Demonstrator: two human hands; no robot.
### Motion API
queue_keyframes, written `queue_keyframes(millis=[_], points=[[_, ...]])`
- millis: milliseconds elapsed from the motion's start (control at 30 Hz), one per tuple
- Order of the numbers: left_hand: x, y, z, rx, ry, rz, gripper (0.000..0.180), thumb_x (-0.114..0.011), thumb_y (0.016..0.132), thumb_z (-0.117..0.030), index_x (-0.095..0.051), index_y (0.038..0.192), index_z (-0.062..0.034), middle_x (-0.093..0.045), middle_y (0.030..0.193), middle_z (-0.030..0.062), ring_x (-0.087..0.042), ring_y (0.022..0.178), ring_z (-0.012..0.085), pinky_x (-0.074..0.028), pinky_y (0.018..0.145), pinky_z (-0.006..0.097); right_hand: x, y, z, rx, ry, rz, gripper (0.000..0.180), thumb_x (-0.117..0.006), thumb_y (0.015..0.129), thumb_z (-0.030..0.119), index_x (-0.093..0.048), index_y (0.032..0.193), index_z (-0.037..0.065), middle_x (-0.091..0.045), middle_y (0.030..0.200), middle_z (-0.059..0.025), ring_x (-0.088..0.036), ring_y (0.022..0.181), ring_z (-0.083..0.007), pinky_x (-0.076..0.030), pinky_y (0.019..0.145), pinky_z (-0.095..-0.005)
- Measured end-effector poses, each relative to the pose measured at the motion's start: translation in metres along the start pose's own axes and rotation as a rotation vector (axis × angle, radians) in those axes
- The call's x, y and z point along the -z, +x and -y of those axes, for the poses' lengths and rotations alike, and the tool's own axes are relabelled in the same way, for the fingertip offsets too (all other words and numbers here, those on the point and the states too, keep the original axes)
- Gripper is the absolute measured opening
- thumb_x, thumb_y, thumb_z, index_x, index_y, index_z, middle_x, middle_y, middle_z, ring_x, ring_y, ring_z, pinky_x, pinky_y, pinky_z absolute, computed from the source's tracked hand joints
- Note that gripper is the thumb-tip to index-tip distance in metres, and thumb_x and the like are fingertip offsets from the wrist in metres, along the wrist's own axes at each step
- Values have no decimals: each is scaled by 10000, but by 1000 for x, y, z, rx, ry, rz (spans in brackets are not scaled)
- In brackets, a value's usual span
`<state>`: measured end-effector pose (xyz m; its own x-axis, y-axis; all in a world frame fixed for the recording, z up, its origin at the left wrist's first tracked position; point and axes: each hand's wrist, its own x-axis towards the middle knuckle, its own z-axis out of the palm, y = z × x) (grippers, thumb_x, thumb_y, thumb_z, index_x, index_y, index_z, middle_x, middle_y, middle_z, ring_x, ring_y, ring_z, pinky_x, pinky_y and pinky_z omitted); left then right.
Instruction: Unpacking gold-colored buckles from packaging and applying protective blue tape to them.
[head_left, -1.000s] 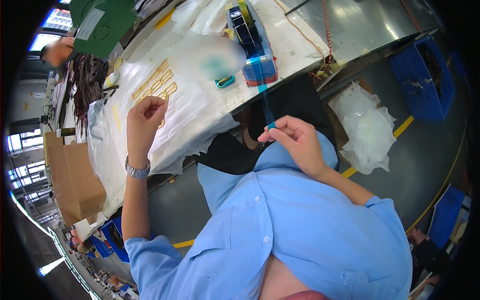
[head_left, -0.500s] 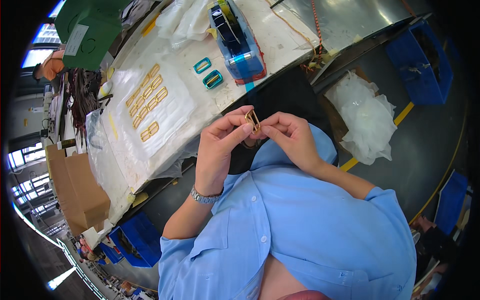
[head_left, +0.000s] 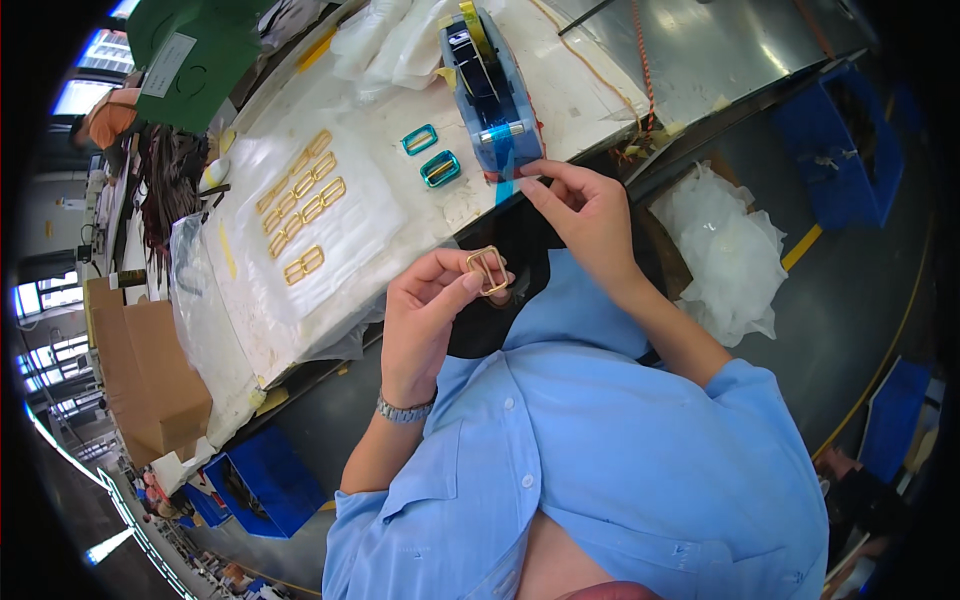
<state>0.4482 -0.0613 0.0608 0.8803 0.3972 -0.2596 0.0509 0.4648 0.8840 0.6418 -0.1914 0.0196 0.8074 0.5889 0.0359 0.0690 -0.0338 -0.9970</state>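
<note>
A gold rectangular slide buckle (head_left: 501,266) is pinched upright between the thumb and fingers of my left hand (head_left: 420,320), just off the table's front edge. My right hand (head_left: 592,225) has its thumb and forefinger closed at the loose end of the blue tape (head_left: 506,186), which hangs from the tape dispenser (head_left: 480,95). Beside the dispenser lie two buckles with a blue wrapping, one (head_left: 420,139) above the other (head_left: 440,169). Further left, several gold buckles (head_left: 325,192) are laid out in rows on a white foam sheet (head_left: 370,215).
Clear plastic wrap (head_left: 195,290) and a cardboard box (head_left: 150,370) are at the table's left end. A green metal box (head_left: 190,60) stands at the far left. Right of me, white plastic bags (head_left: 725,250) fill a carton. Blue bins (head_left: 265,480) stand on the floor.
My right hand has left the buckle and moved up to the tape end at the dispenser. My left hand keeps the buckle, now slightly lower and turned to face up more.
</note>
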Motion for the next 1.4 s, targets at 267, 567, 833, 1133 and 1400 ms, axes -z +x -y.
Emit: queue_keyframes(millis=[267,567,833,1133,1400], points=[[7,-7,15,63,-233,35,165,-644,1058,-70,-638,1194,24,-756,1079,185,-786,941,281,-673,804,417,-22,0,-11,9,-86,47,217,-838,959,152,-807,1058,-38,-517,645,78,-409,613,-2,-293,541,-240],[16,-3,2,83,-138,51,197,-665,1065,-111,-678,1208,25,-750,1005,137,-751,833,212,-647,749,359,-5,-23,-5,-61,156,153,103,-794,986,97,-774,1020,2,-686,871,32,-557,703,-20,-426,608,-218],[2,11,-22,-24,37,33,203,-668,1078,-140,-688,1191,28,-746,1144,130,-745,904,194,-636,783,332,10,-39,19,-175,324,221,148,-763,1009,72,-747,1133,-8,-760,1102,-42,-663,896,-66,-542,777,-244],[-2,21,-19,7,106,3,193,-688,1069,-128,-717,1186,21,-751,1204,118,-737,932,167,-623,809,307,16,-34,8,-248,369,313,207,-764,1010,83,-718,1171,-38,-800,985,-112,-747,856,-117,-592,744,-261],[-2,31,-14,86,-17,1,181,-698,1064,-121,-720,1183,13,-759,1160,102,-722,919,150,-592,797,284,17,-35,9,-270,341,328,174,-747,1025,91,-725,1147,-30,-805,1008,-129,-746,842,-129,-600,740,-273]])
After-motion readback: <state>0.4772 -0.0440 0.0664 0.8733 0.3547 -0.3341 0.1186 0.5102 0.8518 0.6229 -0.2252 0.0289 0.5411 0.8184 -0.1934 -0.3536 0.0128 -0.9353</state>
